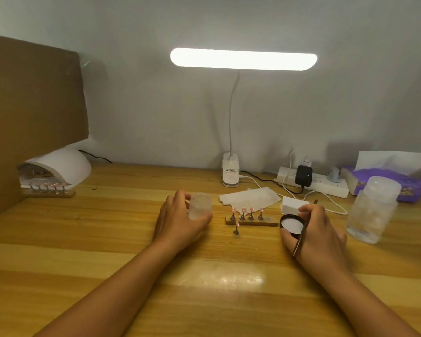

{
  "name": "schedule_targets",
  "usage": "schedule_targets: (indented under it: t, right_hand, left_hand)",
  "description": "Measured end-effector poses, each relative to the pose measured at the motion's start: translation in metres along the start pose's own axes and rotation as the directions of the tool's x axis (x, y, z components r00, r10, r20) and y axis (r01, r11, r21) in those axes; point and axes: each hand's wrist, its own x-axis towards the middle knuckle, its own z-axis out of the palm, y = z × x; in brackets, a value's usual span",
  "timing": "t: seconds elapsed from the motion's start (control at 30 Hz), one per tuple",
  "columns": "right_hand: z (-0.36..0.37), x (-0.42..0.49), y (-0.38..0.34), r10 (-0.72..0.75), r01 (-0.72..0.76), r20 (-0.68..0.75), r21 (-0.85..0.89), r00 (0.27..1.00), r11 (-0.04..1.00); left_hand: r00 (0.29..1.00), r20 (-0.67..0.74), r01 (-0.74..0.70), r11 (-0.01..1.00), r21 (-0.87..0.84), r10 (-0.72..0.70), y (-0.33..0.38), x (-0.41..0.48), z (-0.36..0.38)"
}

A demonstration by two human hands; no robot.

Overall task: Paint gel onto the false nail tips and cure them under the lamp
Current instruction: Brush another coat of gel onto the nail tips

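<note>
Left hand [178, 222] palm-down mid-table, fingers and thumb curled round small frosted translucent jar [199, 206]; right hand [319, 229] palm-down, gripping round black lid with white liner [292, 223], thin dark brush [301, 235] pinched alongside; pink false nail tips [251, 209] on wooden strip [265, 223] between both hands; white dome curing lamp [63, 164] at far-left table edge.

Wooden table [102, 239], pale planks. Back L: white curing lamp [61, 166], w/ a wooden strip [49, 194] of nail tips [44, 186] just in front. Back centre: desk lamp base [230, 173], paper sheet [249, 197] nr it. Centre: wooden holder [252, 223] w/ 4 tips, single stand [236, 231] just in front. R side: white block [292, 206], power strip [316, 186], purple tissue pack [384, 184], clear bottle [372, 212]
</note>
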Motion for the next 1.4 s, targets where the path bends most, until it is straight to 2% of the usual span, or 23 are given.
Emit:
schedule_targets:
  t: [0.1,0.2,0.27,0.33,0.4,0.53,0.67,0.8,0.97,1.1,1.2,1.4]
  right_hand:
    - [-0.005,-0.005,-0.007,-0.089,0.092,-0.047,0.068,0.995,0.993]
    - [-0.01,-0.012,-0.018,-0.257,0.258,-0.025,0.092,0.966,0.962]
    - [-0.016,-0.017,-0.027,-0.37,0.365,0.003,0.151,0.929,0.918]
    - [-0.022,-0.02,-0.035,-0.416,0.402,0.024,0.216,0.909,0.89]
    - [-0.028,-0.021,-0.038,-0.425,0.399,0.044,0.268,0.904,0.877]
    - [-0.035,-0.017,-0.04,-0.431,0.365,0.068,0.423,0.9,0.829]
    - [-0.028,-0.02,-0.042,-0.445,0.347,0.077,0.513,0.892,0.785]
    - [-0.024,-0.023,-0.043,-0.459,0.37,0.056,0.51,0.887,0.777]
    - [-0.017,-0.026,-0.045,-0.427,0.319,0.07,0.56,0.902,0.765]
    - [-0.013,-0.029,-0.046,-0.415,0.322,0.067,0.523,0.907,0.789]
    - [-0.014,-0.029,-0.043,-0.449,0.382,0.05,0.445,0.892,0.81]
    - [-0.007,-0.03,-0.041,-0.401,0.389,-0.002,0.251,0.916,0.886]
  left_hand:
    - [0.978,-0.157,-0.151,0.986,-0.065,0.139,0.007,-0.008,-0.007]
    - [0.89,-0.255,-0.421,0.896,-0.139,0.378,0.024,-0.028,-0.014]
    - [0.811,-0.209,-0.574,0.813,-0.103,0.546,0.04,-0.046,-0.012]
    - [0.754,-0.101,-0.655,0.754,-0.049,0.649,0.048,-0.058,-0.006]
    - [0.755,-0.004,-0.654,0.754,-0.053,0.655,0.049,-0.061,-0.005]
    - [0.776,0.08,-0.618,0.779,-0.103,0.626,0.045,-0.056,-0.009]
    - [0.7,0.165,-0.691,0.717,-0.089,0.695,0.046,-0.058,-0.005]
    - [0.709,0.168,-0.674,0.728,-0.128,0.685,0.047,-0.057,-0.005]
    - [0.743,0.152,-0.608,0.752,-0.255,0.652,0.047,-0.058,-0.007]
    - [0.763,0.142,-0.581,0.765,-0.278,0.631,0.049,-0.063,-0.009]
    - [0.752,0.115,-0.619,0.755,-0.216,0.649,0.053,-0.068,-0.006]
    - [0.649,0.122,-0.75,0.659,-0.063,0.751,0.06,-0.072,-0.005]
